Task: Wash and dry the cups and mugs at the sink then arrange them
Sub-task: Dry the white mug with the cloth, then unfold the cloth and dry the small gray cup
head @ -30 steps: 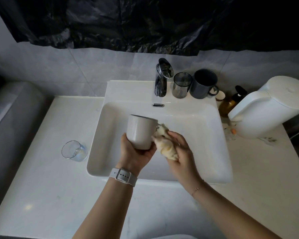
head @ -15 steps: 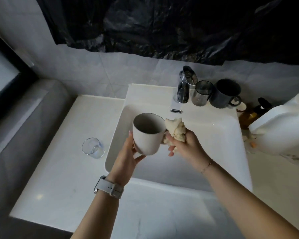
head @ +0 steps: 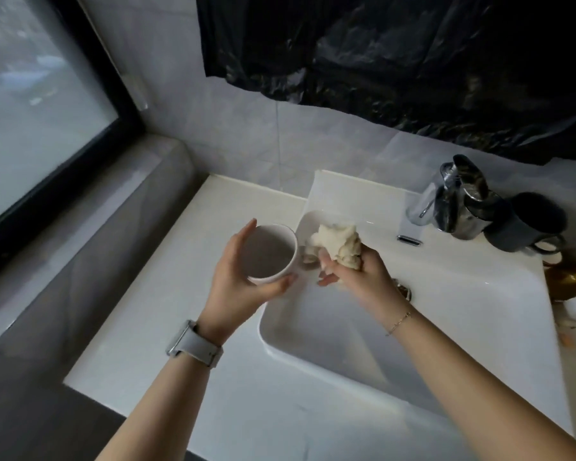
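Note:
My left hand [head: 238, 281] grips a pale grey mug [head: 270, 254] from its left side, mouth up, over the counter just left of the white sink [head: 479, 314]. Just right of the mug, my right hand [head: 356, 277] holds a crumpled cream cloth [head: 338, 242] bunched above its fingers. The mug's handle side faces the cloth and is partly hidden. A dark mug [head: 526, 227] and a smoky glass cup [head: 476, 216] stand on the sink's back ledge beside the chrome tap [head: 446, 194]. The clear glass seen earlier on the counter is out of sight.
The white counter [head: 167, 327] runs left to a grey ledge [head: 80, 261] under a dark-framed window [head: 30, 104]. Black plastic sheet [head: 413, 54] hangs on the tiled wall. An amber bottle [head: 569, 281] sits at the right edge.
The view has swung left and down. My left hand has carried the mug leftward from above the basin to over the counter's edge; my right hand with the cloth has followed beside it.

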{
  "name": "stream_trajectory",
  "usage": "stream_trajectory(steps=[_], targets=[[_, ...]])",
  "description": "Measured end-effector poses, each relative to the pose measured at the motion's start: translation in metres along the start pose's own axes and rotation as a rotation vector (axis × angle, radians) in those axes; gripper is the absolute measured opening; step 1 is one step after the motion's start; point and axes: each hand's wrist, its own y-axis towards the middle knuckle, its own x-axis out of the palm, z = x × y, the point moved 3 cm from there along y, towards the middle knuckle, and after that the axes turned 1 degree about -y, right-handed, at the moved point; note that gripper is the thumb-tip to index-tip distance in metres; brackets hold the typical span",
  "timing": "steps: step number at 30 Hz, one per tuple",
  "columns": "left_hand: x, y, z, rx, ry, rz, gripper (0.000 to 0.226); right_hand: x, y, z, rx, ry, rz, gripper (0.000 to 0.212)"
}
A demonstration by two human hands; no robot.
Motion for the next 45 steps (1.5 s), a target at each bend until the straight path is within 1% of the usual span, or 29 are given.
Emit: stream_trajectory(steps=[4,6,8,11,13,16,17,19,22,27,29,31,33,35,36,38,39,40,41,42,43,45], targets=[[-0.045,0.017,-0.043,-0.137,0.046,0.233,0.1,0.016,0.021,0.01,0.081,0.147,0.135,0.001],[-0.069,0.027,-0.065,-0.179,0.075,0.327,0.096,0.022,0.026,0.023,0.159,0.193,0.163,0.01],[-0.087,0.033,-0.087,-0.234,0.129,0.404,0.092,0.027,0.027,0.036,0.213,0.177,0.155,0.02],[-0.099,0.039,-0.122,-0.29,0.198,0.463,0.094,0.031,0.025,0.053,0.271,0.155,0.152,0.024],[-0.098,0.042,-0.146,-0.324,0.215,0.476,0.091,0.033,0.024,0.059,0.306,0.161,0.152,0.025],[-0.09,0.04,-0.177,-0.397,0.229,0.464,0.09,0.031,0.023,0.065,0.365,0.19,0.157,0.045],[-0.086,0.038,-0.183,-0.423,0.22,0.464,0.092,0.03,0.023,0.068,0.385,0.19,0.167,0.048],[-0.079,0.033,-0.192,-0.46,0.198,0.486,0.094,0.027,0.023,0.074,0.417,0.184,0.199,0.045],[-0.07,0.025,-0.194,-0.482,0.177,0.513,0.097,0.021,0.022,0.08,0.442,0.215,0.244,0.033],[-0.063,0.016,-0.201,-0.51,0.149,0.509,0.106,0.015,0.019,0.087,0.483,0.279,0.302,0.028],[-0.062,0.014,-0.201,-0.533,0.145,0.464,0.109,0.015,0.016,0.085,0.49,0.345,0.321,0.023],[-0.064,0.011,-0.201,-0.551,0.146,0.386,0.108,0.015,0.012,0.08,0.461,0.482,0.33,0.016],[-0.07,0.006,-0.197,-0.579,0.161,0.334,0.102,0.013,0.008,0.072,0.402,0.598,0.309,0.017],[-0.076,-0.002,-0.183,-0.563,0.226,0.348,0.09,0.006,0.004,0.071,0.38,0.751,0.291,0.03],[-0.077,-0.007,-0.172,-0.525,0.266,0.372,0.084,0.0,0.001,0.071,0.391,0.836,0.28,0.036],[-0.068,-0.015,-0.14,-0.389,0.316,0.421,0.073,-0.012,-0.006,0.07,0.453,0.943,0.252,0.04],[-0.059,-0.018,-0.121,-0.299,0.327,0.419,0.068,-0.018,-0.011,0.068,0.486,0.98,0.23,0.044],[-0.046,-0.02,-0.102,-0.208,0.33,0.392,0.064,-0.026,-0.016,0.067,0.518,1.014,0.211,0.047],[-0.031,-0.022,-0.083,-0.136,0.32,0.345,0.061,-0.034,-0.022,0.065,0.549,1.034,0.199,0.042],[-0.014,-0.023,-0.066,-0.097,0.291,0.285,0.058,-0.044,-0.028,0.063,0.577,1.043,0.199,0.031],[0.005,-0.024,-0.05,-0.079,0.25,0.219,0.055,-0.053,-0.035,0.06,0.594,1.057,0.189,0.026],[0.043,-0.027,-0.023,-0.019,0.19,0.097,0.051,-0.07,-0.047,0.055,0.619,1.057,0.129,0.041]])
